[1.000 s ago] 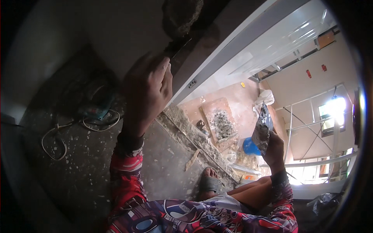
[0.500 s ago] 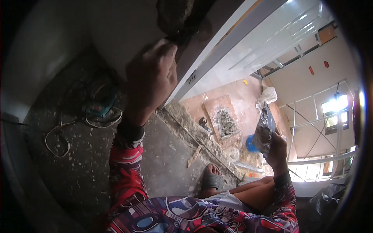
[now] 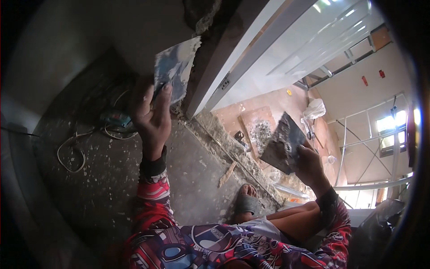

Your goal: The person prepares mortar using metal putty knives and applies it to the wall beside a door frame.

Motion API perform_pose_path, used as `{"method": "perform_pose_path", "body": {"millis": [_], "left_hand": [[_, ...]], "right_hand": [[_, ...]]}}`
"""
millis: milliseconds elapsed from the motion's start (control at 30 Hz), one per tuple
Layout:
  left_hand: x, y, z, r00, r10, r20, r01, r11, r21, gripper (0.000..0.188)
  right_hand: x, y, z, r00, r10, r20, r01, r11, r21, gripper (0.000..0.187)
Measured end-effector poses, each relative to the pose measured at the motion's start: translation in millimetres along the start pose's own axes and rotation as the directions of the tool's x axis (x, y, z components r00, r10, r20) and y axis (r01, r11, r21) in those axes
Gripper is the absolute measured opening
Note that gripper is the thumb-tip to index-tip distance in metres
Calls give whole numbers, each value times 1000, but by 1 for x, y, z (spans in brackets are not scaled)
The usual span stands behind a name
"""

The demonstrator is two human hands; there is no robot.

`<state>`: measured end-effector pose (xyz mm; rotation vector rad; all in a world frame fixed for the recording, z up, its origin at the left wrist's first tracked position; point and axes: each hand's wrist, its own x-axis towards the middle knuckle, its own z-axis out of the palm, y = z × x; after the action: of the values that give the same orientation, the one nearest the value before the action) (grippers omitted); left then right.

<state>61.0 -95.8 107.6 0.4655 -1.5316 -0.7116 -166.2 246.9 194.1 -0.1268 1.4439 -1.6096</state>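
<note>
Site: bare concrete floor [image 3: 192, 170], splashed with plaster; white door frame [image 3: 251, 54] beside a rough wall gap [image 3: 201, 18]. Left hand [image 3: 152, 119] closed on a trowel [image 3: 174, 69], raised at the gap. Right hand [image 3: 309, 163] grips a hawk [image 3: 282, 143] with grey mortar. Filling appears partly done, with the gap's edge unfinished. Gap's depth dark, unreadable.

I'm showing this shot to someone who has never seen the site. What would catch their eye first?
Most likely the two raised hands: the left hand holds a flat trowel smeared with pale plaster up near the white door frame, and the right hand holds a mortar-caked board at the right. Below them lies a rough, spattered concrete floor with a sandalled foot and a loose white cable at the left.
</note>
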Motion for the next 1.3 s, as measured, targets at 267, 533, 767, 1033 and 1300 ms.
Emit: {"method": "perform_pose_path", "body": {"millis": [267,533,767,1033,1300], "left_hand": [[-66,-2,7,849,-460,259,526,773,-353,21],[-62,20,25,877,15,479,1,999,-34,17],[-59,24,27,867,76,492,-76,997,-21,14],[-81,30,40,790,-13,613,-5,1000,28,21],[-96,24,49,665,-11,746,-44,998,54,21]], "right_hand": [[68,24,37,995,-67,72,76,989,-129,32],[94,37,26,989,-67,132,76,995,-65,27],[96,54,32,988,-134,80,131,990,42,23],[101,68,39,955,-292,46,293,956,-3,25],[113,70,31,961,-252,113,263,960,-95,30]]}}
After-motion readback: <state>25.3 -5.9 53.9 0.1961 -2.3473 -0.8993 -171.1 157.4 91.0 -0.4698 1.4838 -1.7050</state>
